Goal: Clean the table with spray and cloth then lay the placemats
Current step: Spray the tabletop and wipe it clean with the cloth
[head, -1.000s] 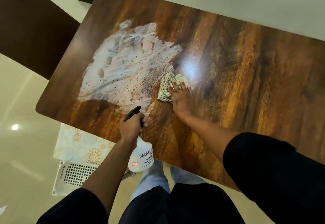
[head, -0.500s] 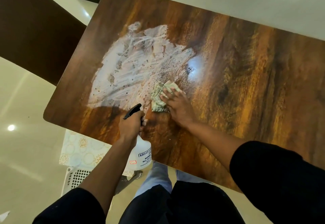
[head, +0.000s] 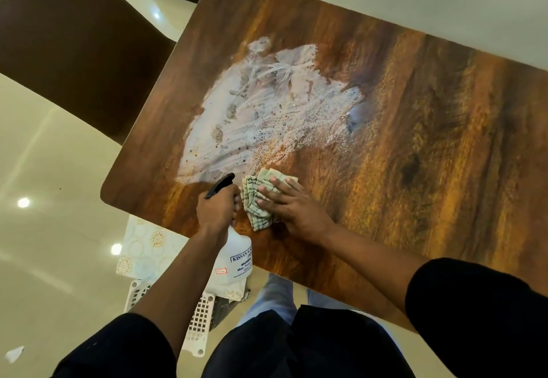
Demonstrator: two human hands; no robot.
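A glossy wood-grain table [head: 415, 110] fills the view, with a broad white smear of wet spray [head: 261, 110] on its left half. My right hand [head: 292, 204] lies flat, fingers spread, pressing a folded checked cloth [head: 256, 199] onto the table just below the smear, near the front edge. My left hand [head: 218, 208] grips the neck of a white spray bottle [head: 234, 262] with a black nozzle, held right beside the cloth at the table's edge. Pale patterned placemats [head: 142, 247] lie on a white slatted stool below the table.
A dark brown chair back [head: 74, 36] stands at the table's left end. The white plastic stool [head: 201, 321] sits on the cream tiled floor by my legs. A light wall runs behind the table's far side.
My right hand has dragged the cloth down and left, from beside the smear's right edge toward the front edge, ending next to the bottle. The left hand keeps holding the bottle.
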